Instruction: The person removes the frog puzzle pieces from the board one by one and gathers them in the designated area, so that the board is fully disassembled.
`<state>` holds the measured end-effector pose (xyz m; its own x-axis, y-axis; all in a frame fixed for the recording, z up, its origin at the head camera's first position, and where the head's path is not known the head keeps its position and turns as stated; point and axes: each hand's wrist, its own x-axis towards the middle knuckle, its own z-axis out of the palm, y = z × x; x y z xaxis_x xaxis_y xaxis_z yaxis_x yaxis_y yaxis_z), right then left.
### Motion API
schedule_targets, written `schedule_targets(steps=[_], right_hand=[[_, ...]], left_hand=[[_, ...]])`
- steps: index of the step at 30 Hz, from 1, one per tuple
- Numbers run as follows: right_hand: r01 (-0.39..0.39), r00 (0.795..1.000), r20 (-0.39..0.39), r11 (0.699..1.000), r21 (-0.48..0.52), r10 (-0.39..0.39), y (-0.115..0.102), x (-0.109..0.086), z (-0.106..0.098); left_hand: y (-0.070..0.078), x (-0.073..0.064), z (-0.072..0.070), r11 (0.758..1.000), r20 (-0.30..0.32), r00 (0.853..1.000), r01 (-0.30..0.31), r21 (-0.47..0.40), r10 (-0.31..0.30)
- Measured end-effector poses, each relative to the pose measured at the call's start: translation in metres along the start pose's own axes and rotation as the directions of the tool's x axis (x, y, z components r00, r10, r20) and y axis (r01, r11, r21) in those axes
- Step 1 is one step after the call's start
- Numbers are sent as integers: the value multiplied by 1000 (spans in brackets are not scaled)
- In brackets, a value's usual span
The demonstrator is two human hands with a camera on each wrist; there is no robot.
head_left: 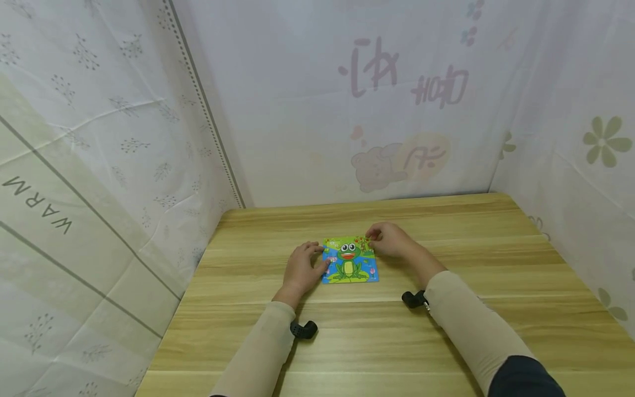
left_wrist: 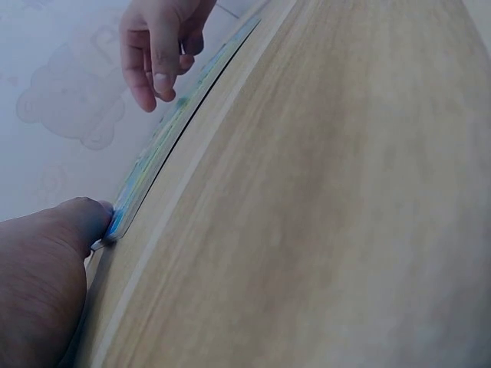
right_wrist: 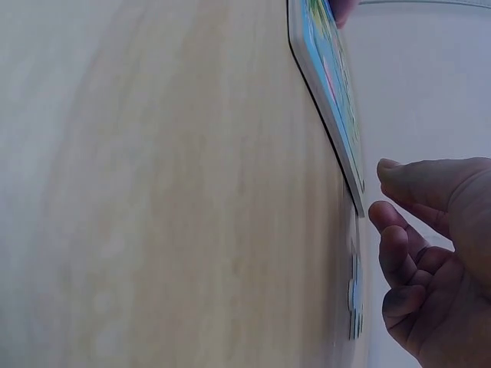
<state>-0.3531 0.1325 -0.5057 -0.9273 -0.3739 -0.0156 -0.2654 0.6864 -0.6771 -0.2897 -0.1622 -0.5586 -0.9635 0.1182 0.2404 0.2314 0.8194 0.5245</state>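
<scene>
A square frog puzzle lies flat on the wooden table, with a green frog on a blue and green background. At its left edge my left hand grips it, thumb over the top and fingers along the side. The left wrist view shows that thumb right at the puzzle's corner. My right hand is by the upper right corner, fingers loosely bent. In the right wrist view a gap shows between its thumb and fingers, with nothing held. Small flat pieces lie just past the puzzle there.
The wooden table ends at a pale printed curtain behind, with more printed cloth hanging along the left and right sides. A black wrist camera is strapped to each sleeve.
</scene>
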Motion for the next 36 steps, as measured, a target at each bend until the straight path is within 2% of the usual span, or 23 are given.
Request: schedule_targets(steps=[9,17,26,36], right_hand=[[24,999,28,1000,1,-24,-11,7,10],[35,996,78,999,-12,-34,-19,16,20],[14,993,118,999,-50,-8,-21,23,26],[-32,986,163,999,31,27,-22,30,23]], left_hand=[[2,0,-2,1000,5,1000,-9,20,9],[3,0,-2,1000,1,1000,-6,4,6],[0,1,0,1000,-5,1000,-16,8,16],[0,0,0,1000,-9,1000,-10,-1,10]])
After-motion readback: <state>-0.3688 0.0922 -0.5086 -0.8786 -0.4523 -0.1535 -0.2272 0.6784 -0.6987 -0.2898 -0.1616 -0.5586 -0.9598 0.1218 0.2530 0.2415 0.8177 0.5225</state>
